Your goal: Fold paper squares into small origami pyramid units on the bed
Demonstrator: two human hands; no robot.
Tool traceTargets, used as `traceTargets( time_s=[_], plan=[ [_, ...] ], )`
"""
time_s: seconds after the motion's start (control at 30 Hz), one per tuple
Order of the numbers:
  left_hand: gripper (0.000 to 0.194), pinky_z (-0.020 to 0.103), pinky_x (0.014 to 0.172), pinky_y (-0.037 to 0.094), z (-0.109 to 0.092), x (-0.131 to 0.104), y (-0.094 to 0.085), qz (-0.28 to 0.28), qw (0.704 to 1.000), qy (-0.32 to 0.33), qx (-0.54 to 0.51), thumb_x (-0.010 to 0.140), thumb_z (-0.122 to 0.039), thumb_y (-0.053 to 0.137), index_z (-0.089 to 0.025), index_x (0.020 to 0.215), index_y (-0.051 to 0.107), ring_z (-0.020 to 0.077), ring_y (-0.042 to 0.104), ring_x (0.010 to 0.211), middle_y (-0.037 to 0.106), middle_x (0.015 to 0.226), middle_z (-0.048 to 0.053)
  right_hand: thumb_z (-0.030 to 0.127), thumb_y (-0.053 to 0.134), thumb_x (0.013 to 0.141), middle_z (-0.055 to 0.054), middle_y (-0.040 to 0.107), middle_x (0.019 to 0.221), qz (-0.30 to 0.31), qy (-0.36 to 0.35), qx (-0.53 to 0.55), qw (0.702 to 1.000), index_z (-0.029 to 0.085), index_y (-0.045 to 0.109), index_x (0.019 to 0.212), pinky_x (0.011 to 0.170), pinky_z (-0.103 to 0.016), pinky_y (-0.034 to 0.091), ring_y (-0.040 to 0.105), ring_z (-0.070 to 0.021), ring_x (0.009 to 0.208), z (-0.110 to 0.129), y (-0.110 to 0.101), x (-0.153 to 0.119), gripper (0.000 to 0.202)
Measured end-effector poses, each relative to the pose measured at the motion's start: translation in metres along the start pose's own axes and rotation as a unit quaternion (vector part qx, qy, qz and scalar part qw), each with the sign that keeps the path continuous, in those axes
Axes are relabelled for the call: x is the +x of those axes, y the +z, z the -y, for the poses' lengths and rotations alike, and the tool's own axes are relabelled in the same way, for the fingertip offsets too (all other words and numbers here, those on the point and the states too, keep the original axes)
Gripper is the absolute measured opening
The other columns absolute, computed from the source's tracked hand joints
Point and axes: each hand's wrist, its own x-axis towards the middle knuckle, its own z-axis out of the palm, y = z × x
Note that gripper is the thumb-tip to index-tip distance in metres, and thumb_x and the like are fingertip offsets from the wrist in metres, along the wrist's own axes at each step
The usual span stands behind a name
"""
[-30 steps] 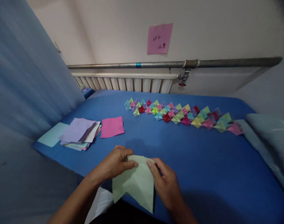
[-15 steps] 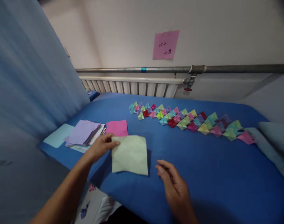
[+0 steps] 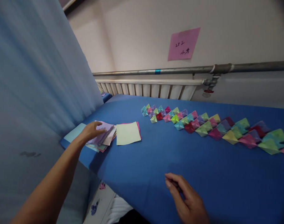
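Note:
My left hand [image 3: 93, 130] is over the stack of coloured paper [image 3: 109, 138], its fingers apart above the purple top sheet [image 3: 106, 125]. To the right of the stack, a pale green square sheet [image 3: 128, 133] lies on the blue surface, with a pink sheet [image 3: 139, 129] showing from under its edge. My right hand [image 3: 187, 197] is near the front, fingers curled loosely with a gap between thumb and forefinger and nothing seen in it. Rows of folded coloured paper pieces [image 3: 202, 129] run from the middle to the right edge.
A light blue sheet [image 3: 74, 132] lies left of the stack. A blue curtain [image 3: 39, 77] hangs at the left. Behind the blue bed [image 3: 216, 174] are a radiator [image 3: 153, 90] and a pipe [image 3: 132, 73]. A pink note [image 3: 184, 43] is on the wall.
The pale green sheet has left my left hand and now lies over the pink one. My left hand has moved left to the paper stack. The view has shifted left.

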Motion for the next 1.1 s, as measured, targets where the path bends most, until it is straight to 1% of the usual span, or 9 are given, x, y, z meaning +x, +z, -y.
traceTargets(
  time_s=[0.13, 0.23, 0.4, 0.53, 0.6, 0.7, 0.87, 1.1],
  plan=[
    [0.061, 0.035, 0.087, 0.047, 0.015, -0.008, 0.019, 0.034, 0.999, -0.014, 0.035, 0.063, -0.047, 0.071, -0.011, 0.113, 0.066, 0.0333, 0.063, 0.107, 0.069, 0.117, 0.015, 0.037, 0.054, 0.089, -0.004, 0.072, 0.081, 0.003, -0.026, -0.006, 1.0, 0.024, 0.07, 0.091, 0.067, -0.02, 0.056, 0.07, -0.0156, 0.072, -0.001, 0.002, 0.0, 0.021],
    [0.064, 0.034, 0.088, 0.047, 0.019, -0.007, 0.026, 0.049, 0.998, -0.015, 0.029, 0.064, -0.049, 0.068, -0.01, 0.115, 0.065, 0.0323, 0.063, 0.107, 0.069, 0.117, 0.015, 0.037, 0.053, 0.089, -0.004, 0.072, 0.08, -0.008, -0.031, -0.013, 0.999, 0.024, 0.069, 0.09, 0.066, -0.02, 0.056, 0.07, -0.0153, 0.072, -0.004, 0.004, -0.001, 0.021],
    [0.064, 0.029, 0.087, 0.049, 0.029, -0.004, 0.024, 0.062, 0.998, -0.02, -0.02, 0.064, -0.054, 0.065, -0.014, 0.114, 0.065, 0.0278, 0.064, 0.108, 0.068, 0.12, 0.011, 0.034, 0.053, 0.09, -0.003, 0.071, 0.079, -0.001, -0.04, -0.02, 0.999, 0.024, 0.069, 0.092, 0.064, -0.019, 0.055, 0.069, -0.0143, 0.07, -0.003, 0.006, -0.001, 0.019],
    [0.065, 0.03, 0.088, 0.049, 0.036, -0.005, 0.024, 0.061, 0.996, -0.029, -0.066, 0.06, -0.055, 0.067, -0.015, 0.111, 0.066, 0.028, 0.064, 0.108, 0.069, 0.119, 0.011, 0.033, 0.052, 0.09, -0.003, 0.071, 0.078, 0.007, -0.045, -0.015, 0.999, 0.024, 0.069, 0.091, 0.064, -0.019, 0.055, 0.069, -0.014, 0.07, 0.0, 0.006, 0.0, 0.018],
    [0.064, 0.032, 0.086, 0.05, 0.037, -0.005, 0.023, 0.06, 0.993, -0.033, -0.091, 0.059, -0.057, 0.068, -0.017, 0.109, 0.068, 0.028, 0.065, 0.105, 0.07, 0.117, 0.011, 0.033, 0.052, 0.09, -0.003, 0.071, 0.078, 0.01, -0.044, -0.013, 0.999, 0.024, 0.068, 0.091, 0.064, -0.019, 0.055, 0.07, -0.014, 0.07, 0.0, 0.006, 0.0, 0.019],
    [0.063, 0.032, 0.081, 0.052, 0.035, -0.008, 0.019, 0.063, 0.989, -0.035, -0.128, 0.057, -0.06, 0.068, -0.018, 0.103, 0.071, 0.0281, 0.066, 0.1, 0.072, 0.111, 0.009, 0.034, 0.052, 0.09, -0.003, 0.072, 0.079, 0.018, -0.036, -0.017, 0.999, 0.024, 0.068, 0.091, 0.065, -0.019, 0.055, 0.07, -0.0143, 0.071, 0.0, 0.005, 0.0, 0.02],
    [0.057, 0.032, 0.075, 0.051, 0.032, -0.014, 0.013, 0.061, 0.98, -0.032, -0.187, 0.053, -0.063, 0.069, -0.02, 0.089, 0.074, 0.0281, 0.065, 0.095, 0.075, 0.095, 0.006, 0.035, 0.05, 0.091, -0.004, 0.072, 0.08, 0.024, -0.031, -0.028, 0.999, 0.023, 0.069, 0.092, 0.066, -0.02, 0.055, 0.07, -0.0147, 0.072, 0.001, 0.004, 0.0, 0.022],
    [0.057, 0.031, 0.074, 0.047, 0.042, -0.011, 0.01, 0.04, 0.968, -0.048, -0.245, 0.052, -0.066, 0.07, -0.018, 0.083, 0.074, 0.0239, 0.063, 0.084, 0.073, 0.082, 0.004, 0.035, 0.048, 0.092, -0.005, 0.071, 0.079, 0.036, -0.035, -0.039, 0.998, 0.022, 0.068, 0.091, 0.065, -0.02, 0.055, 0.07, -0.015, 0.072, 0.004, 0.005, 0.0, 0.024]
  ],
)
